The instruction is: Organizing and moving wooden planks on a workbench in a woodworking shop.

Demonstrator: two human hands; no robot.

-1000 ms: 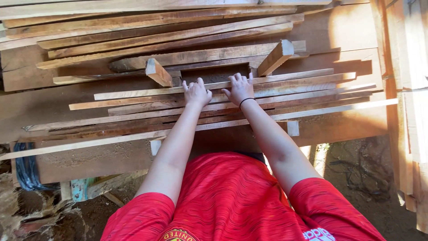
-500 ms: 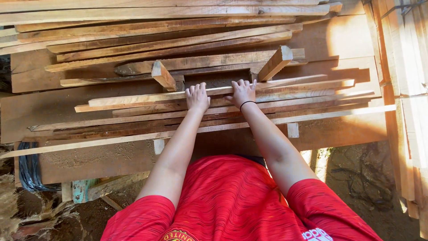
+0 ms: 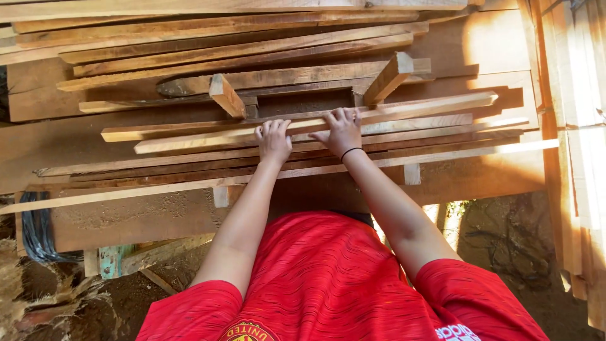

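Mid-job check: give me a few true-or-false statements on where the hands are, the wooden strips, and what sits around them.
1. Both hands rest on long pale wooden strips lying crosswise. True.
2. The right hand wears a thin black wristband. True.
3. The left hand grips a hammer. False: it lies on the strips, with no tool in view.
4. Two short wooden blocks stick up beyond the hands. True.
5. The person wears a blue shirt. False: the shirt is red.
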